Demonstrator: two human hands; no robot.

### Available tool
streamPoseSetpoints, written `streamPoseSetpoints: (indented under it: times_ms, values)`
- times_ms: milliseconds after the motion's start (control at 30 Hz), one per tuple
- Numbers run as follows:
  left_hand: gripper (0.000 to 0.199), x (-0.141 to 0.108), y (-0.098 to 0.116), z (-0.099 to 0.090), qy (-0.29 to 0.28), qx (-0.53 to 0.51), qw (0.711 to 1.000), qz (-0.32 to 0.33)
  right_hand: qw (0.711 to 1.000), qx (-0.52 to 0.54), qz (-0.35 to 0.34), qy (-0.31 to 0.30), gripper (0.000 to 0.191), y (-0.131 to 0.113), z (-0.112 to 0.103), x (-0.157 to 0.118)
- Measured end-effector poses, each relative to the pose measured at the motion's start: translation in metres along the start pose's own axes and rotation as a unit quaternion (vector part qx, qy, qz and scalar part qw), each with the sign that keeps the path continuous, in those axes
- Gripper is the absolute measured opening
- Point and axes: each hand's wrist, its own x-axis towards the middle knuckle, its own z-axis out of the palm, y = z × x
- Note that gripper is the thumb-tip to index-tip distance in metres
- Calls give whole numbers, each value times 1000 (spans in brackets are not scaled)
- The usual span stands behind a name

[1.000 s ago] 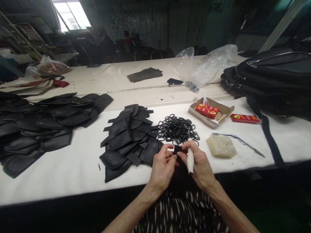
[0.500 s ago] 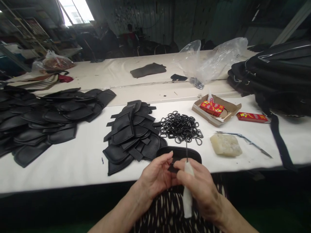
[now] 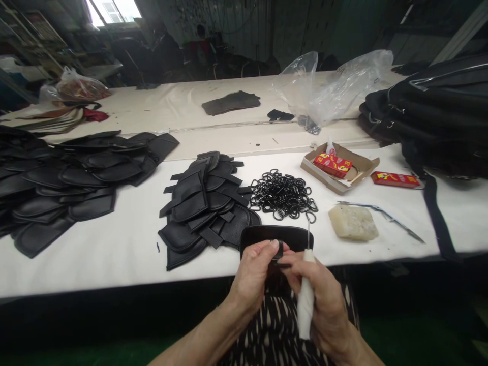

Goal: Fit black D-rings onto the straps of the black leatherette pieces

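Note:
My left hand (image 3: 253, 272) pinches a short strap (image 3: 279, 250) of a black leather piece (image 3: 276, 234) at the table's front edge. My right hand (image 3: 320, 284) is closed around the white handle of an awl (image 3: 305, 300), its thin metal shaft pointing up and away. The right fingertips also touch the strap beside my left fingers. Just beyond lies a heap of black metal D-rings (image 3: 282, 195). To its left is a pile of black leather pieces with straps (image 3: 209, 203). Whether a ring sits in the strap is hidden by my fingers.
A yellowish wax-like block (image 3: 354, 222) and metal tweezers (image 3: 392, 217) lie to the right. Behind them are a cardboard tray (image 3: 324, 180) with a red box and another red box (image 3: 396, 179). Black bags (image 3: 438, 112) stand at far right, more leather pieces (image 3: 76, 178) at left.
My left fingers have closed onto the strap, where they were more spread before. My right hand and the awl have shifted slightly right and away from the leather piece. The view tilted slightly.

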Motion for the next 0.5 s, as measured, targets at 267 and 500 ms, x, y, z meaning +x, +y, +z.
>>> streamPoseSetpoints:
  times_ms: [267,500]
  values:
    - [23,2,-12,2,10,-1,998,59,976,-41,205,51,7,-8,10,8]
    - [39,-6,-12,4,16,9,998,62,970,-38,238,36,7,-11,9,12]
